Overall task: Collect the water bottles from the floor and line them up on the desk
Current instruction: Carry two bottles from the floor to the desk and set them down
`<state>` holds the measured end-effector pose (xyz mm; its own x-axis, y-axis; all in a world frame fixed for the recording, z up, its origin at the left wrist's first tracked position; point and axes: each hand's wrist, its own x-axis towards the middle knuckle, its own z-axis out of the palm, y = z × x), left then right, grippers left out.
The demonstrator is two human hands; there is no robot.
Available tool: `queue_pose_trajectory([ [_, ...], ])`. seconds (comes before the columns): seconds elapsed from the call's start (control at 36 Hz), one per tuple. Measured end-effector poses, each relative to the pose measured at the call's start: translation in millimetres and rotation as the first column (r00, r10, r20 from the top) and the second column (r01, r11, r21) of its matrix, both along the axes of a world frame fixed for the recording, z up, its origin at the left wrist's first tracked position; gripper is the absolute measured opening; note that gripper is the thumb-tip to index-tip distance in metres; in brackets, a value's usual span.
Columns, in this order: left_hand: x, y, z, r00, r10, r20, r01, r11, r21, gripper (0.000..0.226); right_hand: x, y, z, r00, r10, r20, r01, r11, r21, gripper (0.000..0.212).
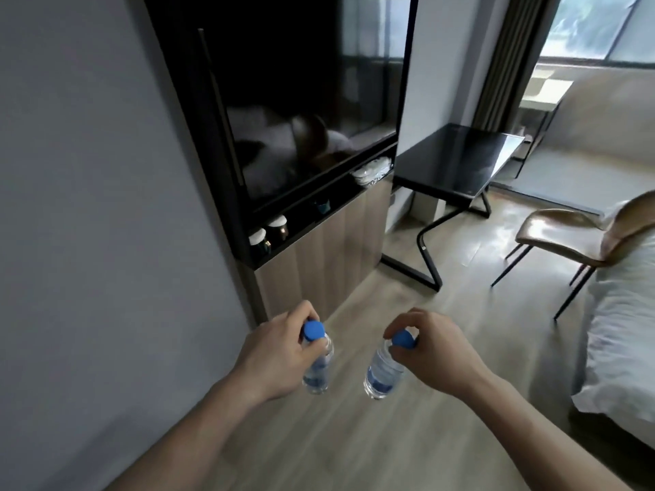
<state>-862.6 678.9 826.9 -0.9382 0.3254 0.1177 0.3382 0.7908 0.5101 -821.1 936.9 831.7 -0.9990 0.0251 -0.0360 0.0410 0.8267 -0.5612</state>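
The left hand [280,352] grasps a water bottle [318,366] by its neck, with the fingers curled just under the blue cap [313,330]. The right hand [434,352] grasps a second bottle [382,375] in the same way, and its fingertips pinch around the blue cap [404,340]. Both bottles hang down from the hands, above the wooden floor [372,448] and not touching it. The 2 bottles are near each other, in the space between the hands, but they stay apart.

I think the grip at the neck is chosen because it is the easy way to lift a standing bottle from above, and it lets 1 hand carry 1 bottle freely. Each bottle hangs a little tilted, with its bottom turned toward the person.

The black counter [457,164] is far ahead of the right hand, and its top shows no bottles from here. A brown chair [567,232] stands to the right of it, and the edge of a bed [627,331] lies to the right of the right hand. Ahead of the left hand is a wooden cabinet [326,256] with a dark screen [304,111] above it.

It seems the collecting step is done for these 2 bottles, and the carrying to the counter is the step in hand. The bottles must then be stood upright side by side.
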Motion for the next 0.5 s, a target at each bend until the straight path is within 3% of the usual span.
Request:
queue_pose_trajectory([
  [0.22, -90, 110, 7, 0.998, -0.064, 0.001, 0.063, 0.997, 0.044, 0.024, -76, 107, 2, 0.998, -0.059, -0.032, 0.059, 0.998, -0.001, 0.017],
  [0.5, -182, 250, 5, 0.998, -0.056, 0.033, 0.051, 0.989, 0.139, 0.024, -165, 257, 9, 1.000, -0.014, -0.024, 0.016, 0.999, 0.050, 0.019],
])
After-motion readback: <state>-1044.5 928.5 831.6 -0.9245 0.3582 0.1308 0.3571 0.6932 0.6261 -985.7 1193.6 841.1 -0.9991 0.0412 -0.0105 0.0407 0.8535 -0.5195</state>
